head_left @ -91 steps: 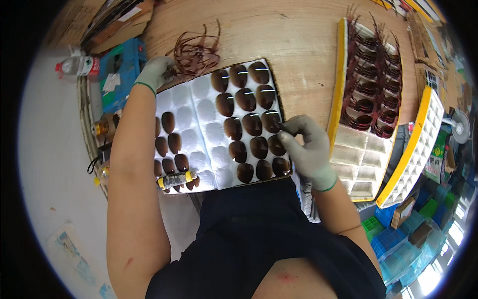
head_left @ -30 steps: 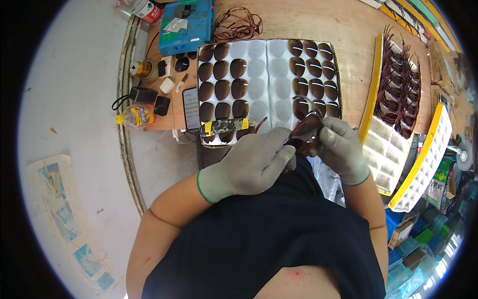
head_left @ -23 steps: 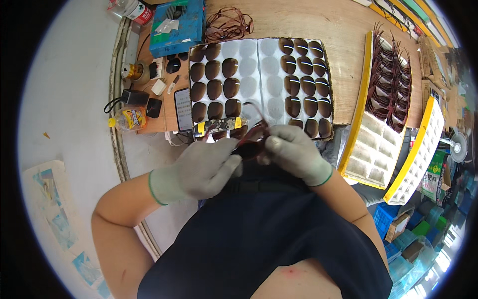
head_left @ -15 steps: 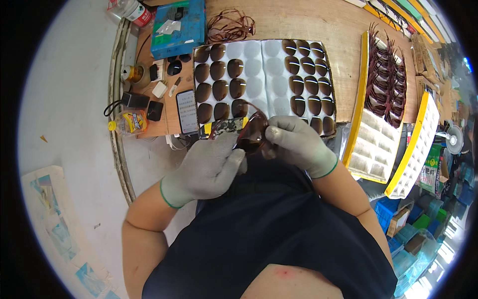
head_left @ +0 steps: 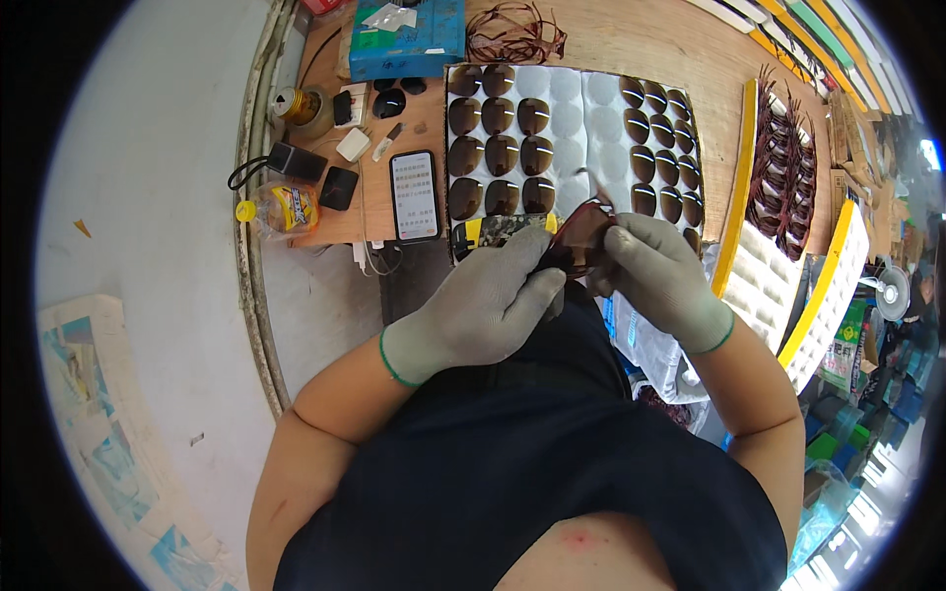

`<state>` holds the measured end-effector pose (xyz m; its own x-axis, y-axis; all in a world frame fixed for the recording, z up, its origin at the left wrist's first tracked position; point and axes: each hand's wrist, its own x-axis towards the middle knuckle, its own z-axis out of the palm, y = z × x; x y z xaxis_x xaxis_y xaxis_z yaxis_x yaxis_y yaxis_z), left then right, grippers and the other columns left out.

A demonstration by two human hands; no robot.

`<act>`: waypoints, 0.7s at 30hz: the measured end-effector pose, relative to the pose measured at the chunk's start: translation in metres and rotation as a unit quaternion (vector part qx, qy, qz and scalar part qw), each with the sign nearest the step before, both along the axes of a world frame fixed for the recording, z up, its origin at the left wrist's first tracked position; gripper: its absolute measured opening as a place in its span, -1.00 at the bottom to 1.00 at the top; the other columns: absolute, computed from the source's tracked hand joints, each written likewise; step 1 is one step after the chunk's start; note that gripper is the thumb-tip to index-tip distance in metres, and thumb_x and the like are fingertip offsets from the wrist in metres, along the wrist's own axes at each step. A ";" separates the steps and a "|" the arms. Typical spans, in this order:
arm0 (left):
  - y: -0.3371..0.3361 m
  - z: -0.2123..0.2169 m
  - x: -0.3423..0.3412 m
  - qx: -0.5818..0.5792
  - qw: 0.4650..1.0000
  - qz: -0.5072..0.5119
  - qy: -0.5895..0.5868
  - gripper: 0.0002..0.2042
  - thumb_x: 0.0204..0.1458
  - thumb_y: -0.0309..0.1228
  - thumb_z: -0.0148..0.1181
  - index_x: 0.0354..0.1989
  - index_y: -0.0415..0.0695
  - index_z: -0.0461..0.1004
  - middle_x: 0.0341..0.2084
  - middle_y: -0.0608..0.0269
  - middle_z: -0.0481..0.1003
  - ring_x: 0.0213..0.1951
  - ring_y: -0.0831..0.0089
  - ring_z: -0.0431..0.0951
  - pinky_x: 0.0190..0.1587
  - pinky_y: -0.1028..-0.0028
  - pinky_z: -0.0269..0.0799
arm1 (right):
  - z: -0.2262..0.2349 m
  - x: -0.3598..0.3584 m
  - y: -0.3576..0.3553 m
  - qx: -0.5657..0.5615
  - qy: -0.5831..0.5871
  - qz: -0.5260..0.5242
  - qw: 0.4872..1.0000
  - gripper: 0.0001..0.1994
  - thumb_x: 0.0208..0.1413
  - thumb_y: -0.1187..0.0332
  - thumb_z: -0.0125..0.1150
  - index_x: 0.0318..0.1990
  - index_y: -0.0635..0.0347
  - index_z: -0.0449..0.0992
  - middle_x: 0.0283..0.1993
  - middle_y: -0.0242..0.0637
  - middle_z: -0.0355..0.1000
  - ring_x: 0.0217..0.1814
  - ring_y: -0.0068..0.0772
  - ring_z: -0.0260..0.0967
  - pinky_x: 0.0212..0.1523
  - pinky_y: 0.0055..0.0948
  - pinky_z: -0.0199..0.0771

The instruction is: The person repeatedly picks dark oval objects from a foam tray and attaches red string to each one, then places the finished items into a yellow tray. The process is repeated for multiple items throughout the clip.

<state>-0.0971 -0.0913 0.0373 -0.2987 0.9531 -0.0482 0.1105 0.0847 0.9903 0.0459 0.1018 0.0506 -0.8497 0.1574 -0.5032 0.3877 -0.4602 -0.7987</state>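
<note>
Both my hands wear thin grey gloves with green cuffs, and they meet in front of my body at the near edge of the bench. Between them is a pair of dark reddish sunglasses (head_left: 583,236) with brown lenses, tilted, one thin temple pointing up. My left hand (head_left: 488,307) grips one side, fingers and thumb closed. My right hand (head_left: 662,274) pinches the other side near the rim. Its fingertips are partly hidden behind the frame. Just beyond lies a white tray (head_left: 567,120) holding rows of brown tinted lenses on its left and right sides, with bare pockets in the middle.
Left of the tray lie a phone (head_left: 414,195), a white charger (head_left: 353,146), a black box (head_left: 298,162) and a plastic bottle (head_left: 291,209). A blue box (head_left: 407,44) and tangled frames (head_left: 512,34) sit behind. Yellow-edged trays (head_left: 764,276) stand at right, one bearing dark red frames (head_left: 783,172).
The view has shifted, so the bench and tray appear farther right in the picture. Both hands still hold the sunglasses, whose brown lens now shows flatter between them.
</note>
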 end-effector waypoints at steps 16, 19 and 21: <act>0.023 0.008 0.009 0.037 0.989 -0.023 0.138 -0.59 0.20 -0.47 0.20 0.15 -0.46 0.36 -0.50 -0.03 0.57 -0.48 0.05 0.64 -0.38 0.23 0.52 | 0.012 0.033 -0.027 0.154 0.013 -0.091 0.984 -0.75 0.36 0.31 0.25 -0.05 0.39 0.58 -0.34 -0.39 0.54 -0.31 -0.66 0.39 -0.26 -0.57 0.41; 0.045 0.008 0.020 0.057 0.975 -0.016 0.212 -0.57 0.17 -0.49 0.22 0.16 -0.45 0.34 -0.49 -0.07 0.57 -0.49 -0.03 0.63 -0.42 0.18 0.50 | 0.006 0.041 -0.010 0.083 0.034 -0.094 0.991 -0.73 0.38 0.27 0.26 -0.10 0.38 0.58 -0.36 -0.41 0.52 -0.33 -0.68 0.36 -0.29 -0.58 0.38; 0.063 0.010 0.025 0.053 0.974 -0.027 0.217 -0.59 0.16 -0.49 0.22 0.14 -0.44 0.35 -0.48 -0.09 0.57 -0.50 -0.05 0.62 -0.44 0.17 0.49 | 0.002 0.047 0.003 0.115 0.027 -0.106 0.987 -0.72 0.39 0.23 0.25 -0.14 0.36 0.57 -0.39 -0.45 0.48 -0.35 -0.69 0.34 -0.31 -0.58 0.36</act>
<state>-0.0722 -0.0284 0.0471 -0.2184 0.9607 0.1714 0.5225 -0.0333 0.8520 0.0931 0.1052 0.0527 -0.8105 0.4391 -0.3878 0.2553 -0.3311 -0.9084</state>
